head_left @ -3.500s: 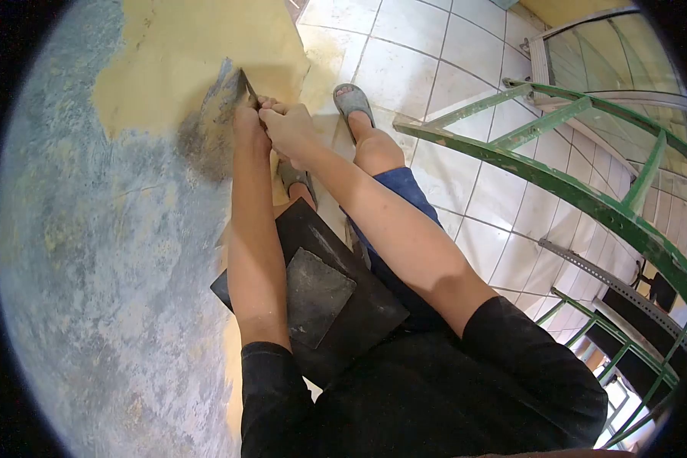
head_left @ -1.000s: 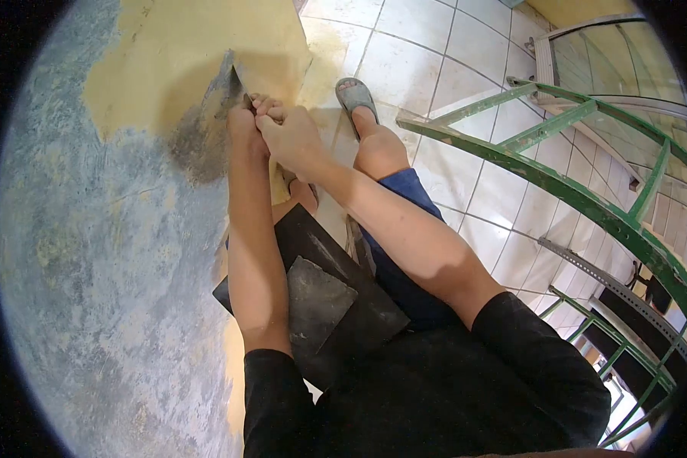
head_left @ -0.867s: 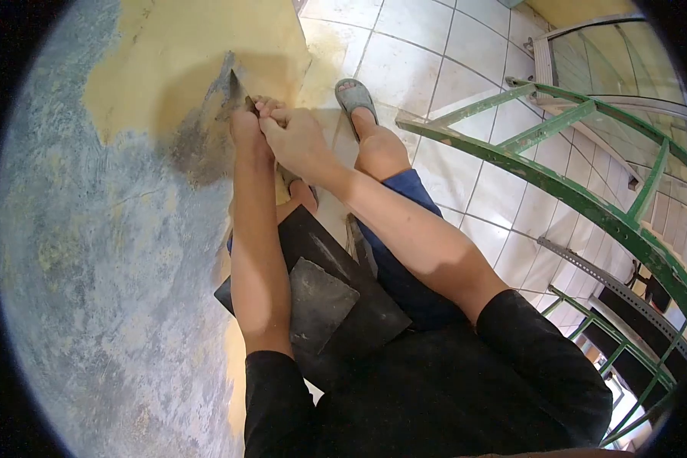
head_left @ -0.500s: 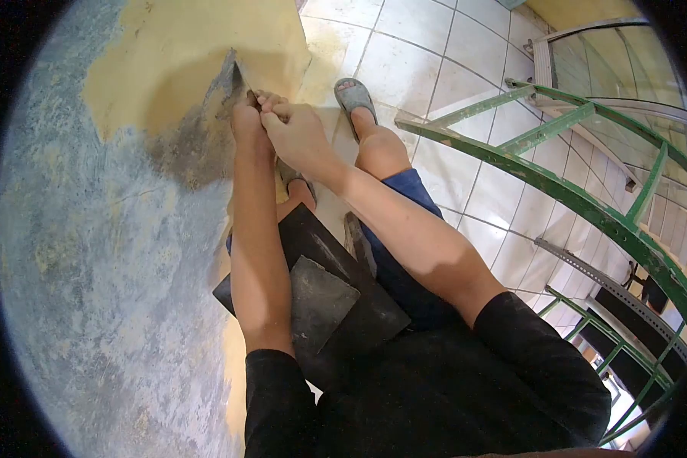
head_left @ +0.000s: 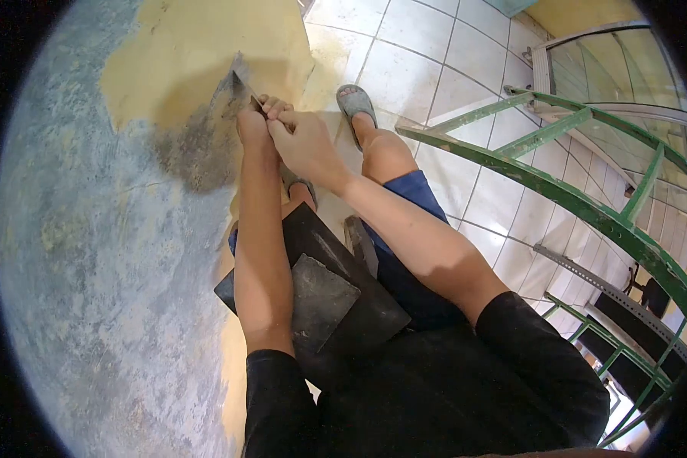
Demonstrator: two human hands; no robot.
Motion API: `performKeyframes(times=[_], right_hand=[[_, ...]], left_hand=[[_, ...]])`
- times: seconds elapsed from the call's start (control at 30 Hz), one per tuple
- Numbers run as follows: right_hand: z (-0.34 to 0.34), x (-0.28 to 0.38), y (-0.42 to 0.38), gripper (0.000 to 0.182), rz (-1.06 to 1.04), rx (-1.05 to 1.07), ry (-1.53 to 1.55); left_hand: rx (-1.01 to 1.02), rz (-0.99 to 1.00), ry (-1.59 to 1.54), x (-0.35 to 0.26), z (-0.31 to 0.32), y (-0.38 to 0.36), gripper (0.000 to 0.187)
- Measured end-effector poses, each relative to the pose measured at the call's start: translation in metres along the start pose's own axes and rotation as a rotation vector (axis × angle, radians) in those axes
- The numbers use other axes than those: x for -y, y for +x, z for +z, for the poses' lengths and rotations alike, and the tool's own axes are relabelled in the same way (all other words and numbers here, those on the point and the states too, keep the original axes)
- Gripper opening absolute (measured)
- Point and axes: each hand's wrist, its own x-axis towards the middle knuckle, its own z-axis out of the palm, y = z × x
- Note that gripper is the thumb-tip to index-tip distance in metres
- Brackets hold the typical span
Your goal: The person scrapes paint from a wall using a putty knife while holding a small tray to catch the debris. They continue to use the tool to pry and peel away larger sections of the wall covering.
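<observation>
Wall (head_left: 122,267), mottled blue-grey: largest surface in view, being overlaid near the far edge by a yellow coat (head_left: 214,30). Tiled floor (head_left: 401,53) is being seen beside the wall; a green frame (head_left: 546,136), ladder-like, is being held up well apart from it. Nearer the wall, a dark board (head_left: 324,237) is being partly covered by the left forearm, a flat grey piece (head_left: 320,298) lying on it. A dark grey patch (head_left: 198,156) is being shaded on the wall. The narrow-bladed tool (head_left: 238,79) is being held against the wall, at a ragged grey notch in the yellow; the coat's edge seems to be getting disturbed there. Its handle, mostly hidden, is being gripped by the closed fingers of the left hand (head_left: 253,128) and right hand (head_left: 305,149), close together.
</observation>
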Motion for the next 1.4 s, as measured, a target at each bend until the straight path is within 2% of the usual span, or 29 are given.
performKeyframes(times=[0.17,0.43,0.57,0.63,0.73,0.8,0.9,1.0,1.07,1.33,1.4], right_hand=[[0.015,0.005,-0.031,0.028,-0.084,0.007,-0.005],[0.027,0.021,-0.063,0.026,-0.051,0.004,-0.062],[0.028,0.026,-0.057,0.026,0.020,0.001,-0.050],[0.030,0.018,-0.046,0.027,-0.010,-0.019,-0.060],[0.029,0.012,-0.027,0.028,-0.032,-0.047,-0.055],[0.023,0.009,-0.019,0.029,-0.019,-0.045,-0.043],[0.015,0.009,-0.007,0.029,-0.033,-0.003,-0.032],[0.020,0.010,0.012,0.029,0.041,-0.038,-0.086],[0.025,0.007,0.018,0.032,0.045,-0.122,-0.004],[0.013,0.007,-0.004,0.031,0.010,-0.049,-0.025],[0.013,0.007,-0.017,0.031,-0.004,-0.034,0.017]], left_hand=[[0.082,0.020,-0.021,-0.014,-0.007,-0.041,0.013],[0.147,-0.001,-0.058,-0.026,-0.028,-0.067,0.014],[0.130,-0.004,-0.032,-0.028,-0.026,-0.056,0.014],[0.106,-0.001,-0.013,-0.026,-0.019,-0.050,0.013],[0.133,-0.031,-0.022,-0.025,-0.013,-0.029,0.012],[0.249,-0.036,-0.009,-0.022,-0.015,-0.015,0.012],[0.223,-0.035,0.025,-0.018,-0.012,-0.003,0.012],[0.184,-0.052,0.038,-0.020,0.004,0.015,0.013],[0.187,-0.067,0.035,-0.022,0.008,0.024,0.013],[0.259,-0.027,0.015,-0.012,-0.013,0.006,0.013],[0.174,0.023,-0.021,-0.011,-0.017,-0.013,0.014]])
